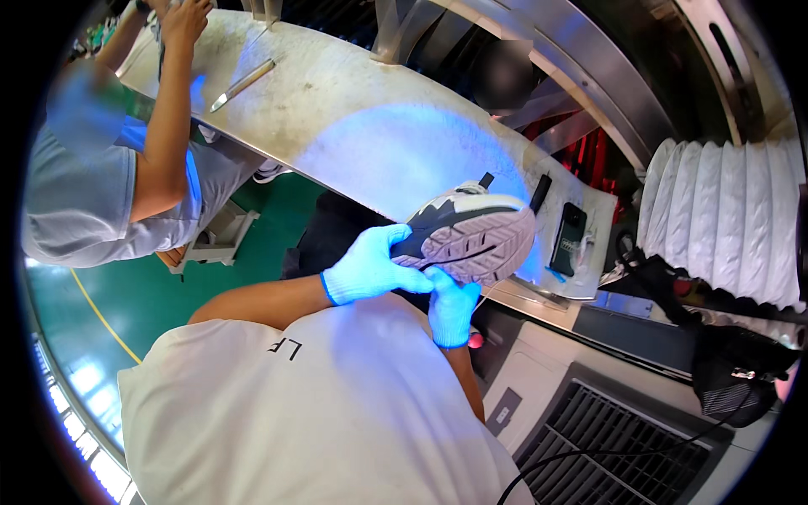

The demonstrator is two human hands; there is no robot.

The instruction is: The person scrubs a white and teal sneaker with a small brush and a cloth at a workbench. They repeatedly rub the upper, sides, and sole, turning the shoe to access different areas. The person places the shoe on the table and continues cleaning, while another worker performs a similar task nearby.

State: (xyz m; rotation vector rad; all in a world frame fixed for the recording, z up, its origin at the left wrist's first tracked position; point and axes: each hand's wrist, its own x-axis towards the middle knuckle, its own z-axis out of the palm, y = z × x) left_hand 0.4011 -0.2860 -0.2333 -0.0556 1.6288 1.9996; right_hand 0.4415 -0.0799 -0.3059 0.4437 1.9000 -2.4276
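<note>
A grey and white sneaker (480, 237) is held up in front of me, its pale patterned sole facing me. My left hand (370, 266), in a knitted glove lit blue, grips one end of the shoe with its thumb and fingers. Close beside it, my right hand (454, 308), gloved the same way, holds the shoe's lower edge. The fingertips behind the shoe are hidden. Bluish light falls on both gloves and on the worktop behind the shoe.
A long pale worktop (337, 94) curves past me, with a knife (242, 85) on its far left. A dark phone (569, 239) lies at the right, near a black handle (540, 193). Another person's arm (168, 126) is at upper left. A white ribbed duct (715, 215) stands right.
</note>
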